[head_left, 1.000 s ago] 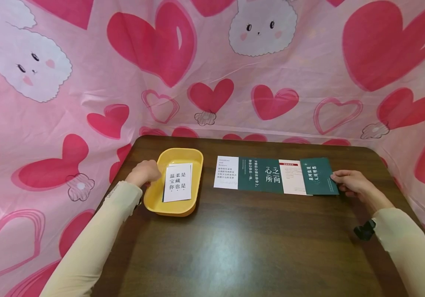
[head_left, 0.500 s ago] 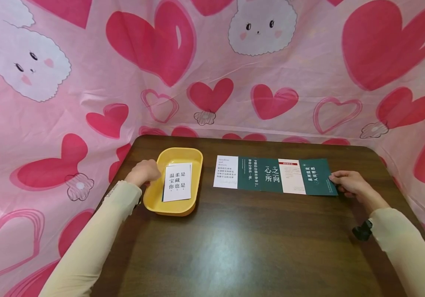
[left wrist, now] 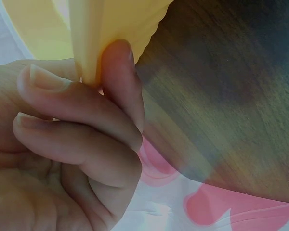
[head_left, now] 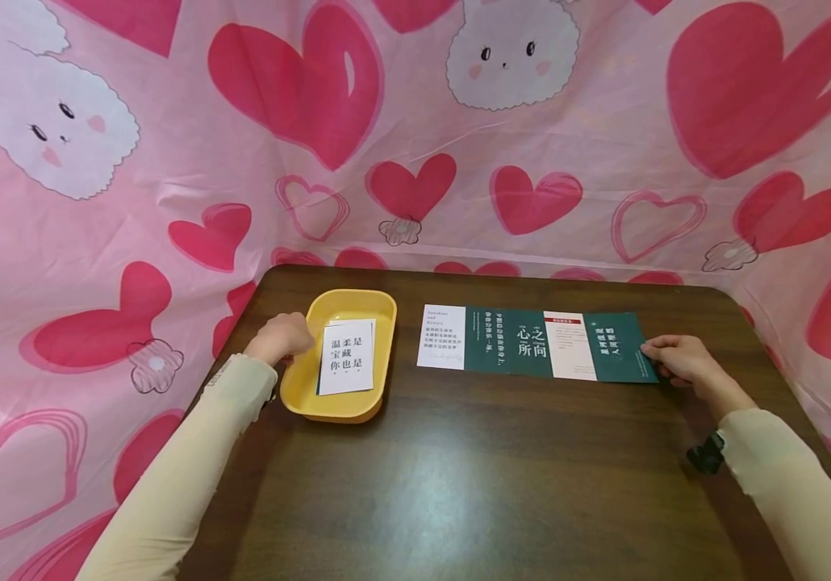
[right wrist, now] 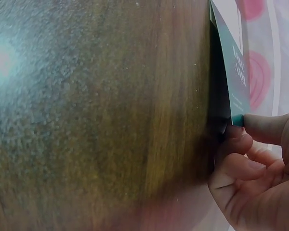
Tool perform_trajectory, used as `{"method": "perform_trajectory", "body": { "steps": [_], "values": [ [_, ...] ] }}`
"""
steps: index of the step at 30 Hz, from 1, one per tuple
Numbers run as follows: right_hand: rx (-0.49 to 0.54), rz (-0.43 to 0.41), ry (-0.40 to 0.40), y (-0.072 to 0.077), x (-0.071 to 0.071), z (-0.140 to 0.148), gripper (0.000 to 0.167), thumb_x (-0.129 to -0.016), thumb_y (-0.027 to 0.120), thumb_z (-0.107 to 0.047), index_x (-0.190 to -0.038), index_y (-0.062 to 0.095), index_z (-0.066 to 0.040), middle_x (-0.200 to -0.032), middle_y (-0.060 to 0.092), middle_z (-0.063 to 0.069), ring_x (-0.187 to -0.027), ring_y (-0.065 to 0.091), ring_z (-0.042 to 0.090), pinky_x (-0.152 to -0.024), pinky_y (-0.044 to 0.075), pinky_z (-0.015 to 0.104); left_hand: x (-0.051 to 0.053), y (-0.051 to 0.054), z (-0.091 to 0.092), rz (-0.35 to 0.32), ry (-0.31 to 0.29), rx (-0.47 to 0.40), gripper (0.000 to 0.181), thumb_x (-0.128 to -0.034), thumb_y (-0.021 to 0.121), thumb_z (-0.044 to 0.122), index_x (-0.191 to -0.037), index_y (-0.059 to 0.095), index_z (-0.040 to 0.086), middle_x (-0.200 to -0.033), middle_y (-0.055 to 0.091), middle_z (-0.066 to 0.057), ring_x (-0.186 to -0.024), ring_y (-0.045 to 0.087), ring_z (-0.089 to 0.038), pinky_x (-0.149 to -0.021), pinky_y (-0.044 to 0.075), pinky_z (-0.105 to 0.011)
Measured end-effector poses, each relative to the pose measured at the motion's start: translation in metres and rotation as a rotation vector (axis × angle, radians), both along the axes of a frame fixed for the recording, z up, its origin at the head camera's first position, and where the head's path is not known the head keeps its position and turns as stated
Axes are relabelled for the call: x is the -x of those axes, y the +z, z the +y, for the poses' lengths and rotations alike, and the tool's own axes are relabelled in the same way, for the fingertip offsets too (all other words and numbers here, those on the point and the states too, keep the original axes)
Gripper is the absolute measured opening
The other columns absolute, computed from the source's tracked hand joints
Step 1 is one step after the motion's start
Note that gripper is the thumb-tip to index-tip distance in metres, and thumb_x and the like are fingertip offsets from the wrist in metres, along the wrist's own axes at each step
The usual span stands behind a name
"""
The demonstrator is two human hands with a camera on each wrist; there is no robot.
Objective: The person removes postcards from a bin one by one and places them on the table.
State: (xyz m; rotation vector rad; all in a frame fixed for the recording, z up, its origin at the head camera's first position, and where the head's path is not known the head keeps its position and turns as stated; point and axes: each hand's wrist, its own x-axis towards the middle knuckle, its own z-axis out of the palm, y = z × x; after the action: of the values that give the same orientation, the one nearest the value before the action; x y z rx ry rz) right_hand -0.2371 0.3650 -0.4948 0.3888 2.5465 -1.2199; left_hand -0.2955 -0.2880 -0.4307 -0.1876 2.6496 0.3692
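Note:
My left hand [head_left: 281, 337] holds the left wall of a yellow plastic tray [head_left: 353, 305]; in the left wrist view its fingers curl under the tray's rim [left wrist: 86, 48]. Inside lies a small stack of cards, the top one a white card [head_left: 346, 357] with black characters. On the right, my right hand [head_left: 684, 361] pinches the near right corner of a dark green card [head_left: 622, 349] between thumb and fingers. That card ends a row made up of a white card [head_left: 440, 337], green cards [head_left: 529, 344] and a cream card [head_left: 570, 347] with a red band.
All this stands on a dark brown wooden table [head_left: 444, 484] with rounded corners. A pink cloth [head_left: 415, 97] with hearts and rabbits hangs close behind the table and along its sides. The tray stands left of the card row, with a gap between them.
The right hand has shifted slightly left and down with the green card, which now lines up better with the cream card. The left hand and tray have stayed put.

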Motion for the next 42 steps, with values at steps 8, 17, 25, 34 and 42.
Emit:
{"method": "perform_trajectory", "body": {
  "steps": [8,17,25,34,42],
  "values": [
    [-0.018,0.011,-0.005,-0.0027,0.0007,-0.0014,0.049,-0.110,0.053,-0.028,-0.136,0.053,0.013,-0.083,0.057,0.004,-0.077,0.056,0.022,-0.064,0.051,0.036,-0.0007,0.0012,0.0002,0.001,-0.005,0.005,0.028,-0.0926,0.061,0.012,-0.111,0.059,-0.009,-0.082,0.060,-0.018,-0.056,0.058,-0.024,-0.053,0.051,-0.029],
    [-0.034,0.008,-0.005,-0.0032,0.0021,-0.0018,0.048,-0.109,0.054,-0.030,-0.130,0.056,0.013,-0.083,0.057,0.005,-0.078,0.057,0.023,-0.066,0.051,0.037,-0.0006,0.0013,0.0000,-0.010,0.016,-0.010,0.030,-0.0917,0.064,0.012,-0.112,0.058,-0.009,-0.084,0.059,-0.019,-0.058,0.057,-0.025,-0.054,0.051,-0.030],
    [-0.082,0.042,0.025,-0.0043,0.0022,-0.0016,0.045,-0.109,0.055,-0.031,-0.123,0.061,0.012,-0.078,0.056,0.005,-0.077,0.056,0.024,-0.065,0.051,0.037,-0.0012,0.0017,-0.0006,-0.001,0.007,-0.012,0.029,-0.0914,0.063,0.012,-0.111,0.059,-0.009,-0.083,0.060,-0.019,-0.057,0.057,-0.025,-0.054,0.051,-0.030],
    [-0.138,0.078,0.030,-0.0032,0.0002,-0.0068,0.047,-0.109,0.056,-0.031,-0.123,0.061,0.013,-0.082,0.059,0.009,-0.079,0.057,0.028,-0.064,0.052,0.036,-0.0009,0.0032,-0.0004,-0.006,0.006,-0.002,0.027,-0.0910,0.062,0.011,-0.109,0.059,-0.008,-0.082,0.059,-0.017,-0.057,0.057,-0.024,-0.053,0.050,-0.030],
    [-0.184,0.113,0.036,-0.0025,-0.0013,-0.0094,0.044,-0.108,0.056,-0.028,-0.120,0.062,0.014,-0.081,0.060,0.010,-0.076,0.057,0.028,-0.062,0.050,0.036,-0.0002,0.0047,0.0001,-0.006,0.008,0.002,0.025,-0.0912,0.060,0.010,-0.108,0.060,-0.008,-0.081,0.059,-0.017,-0.055,0.057,-0.024,-0.052,0.050,-0.030]
  ]
}}
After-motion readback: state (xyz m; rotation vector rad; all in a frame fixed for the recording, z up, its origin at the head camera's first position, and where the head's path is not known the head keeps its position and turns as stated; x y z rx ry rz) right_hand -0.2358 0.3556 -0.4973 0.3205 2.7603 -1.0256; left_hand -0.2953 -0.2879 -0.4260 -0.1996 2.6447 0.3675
